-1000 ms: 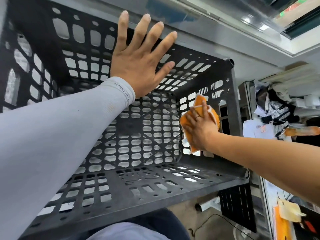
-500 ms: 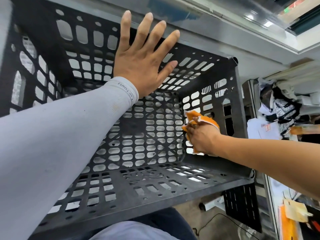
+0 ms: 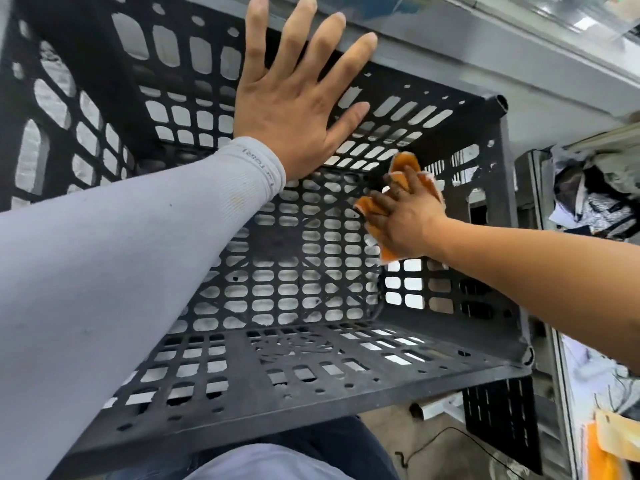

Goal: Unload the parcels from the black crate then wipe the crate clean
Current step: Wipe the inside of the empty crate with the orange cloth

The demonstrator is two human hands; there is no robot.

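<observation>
A black crate (image 3: 294, 372) of perforated plastic fills the view, tipped so its open mouth faces the camera and its latticed base stands at the back. The left hand (image 3: 294, 109), at the end of a grey sleeve (image 3: 121, 258), lies flat with fingers spread against the crate's upper wall. The right hand (image 3: 405, 220), on a bare arm, presses an orange cloth (image 3: 403, 164) against the inside of the right wall near the back corner, fingers extended over it. What appear to be parcels (image 3: 595, 202) lie heaped, blurred, beyond the crate at right.
</observation>
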